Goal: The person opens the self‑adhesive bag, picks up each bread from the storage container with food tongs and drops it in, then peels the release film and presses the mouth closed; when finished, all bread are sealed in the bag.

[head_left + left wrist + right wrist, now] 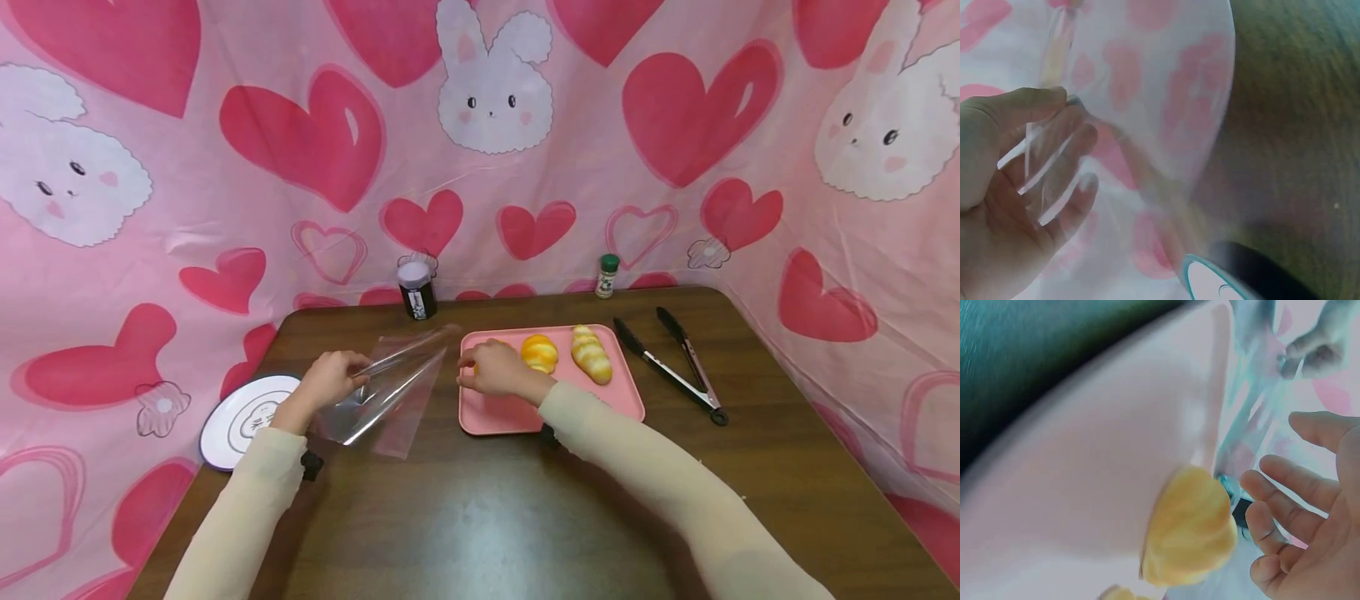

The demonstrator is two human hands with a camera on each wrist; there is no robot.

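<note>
My left hand (330,385) pinches a clear plastic bag (401,371) between thumb and forefinger, left of the pink tray (480,417). In the left wrist view, the other fingers of that left hand (1035,169) lie behind the see-through film. My right hand (497,368) is over the tray's left side, its fingers relaxed and holding nothing in the right wrist view. Close beside those fingers lies a golden bread roll (1188,528), mostly hidden by the hand in the head view. Farther right on the tray are a round orange-yellow roll (539,352) and a long twisted bread (591,355).
A white plate (217,433) with a dark rim sits at the table's left edge. Tongs (678,379) lie spread right of the tray. A dark jar with a pale lid (417,292) and a green-capped shaker (606,277) stand at the back, before the patterned cloth (427,183).
</note>
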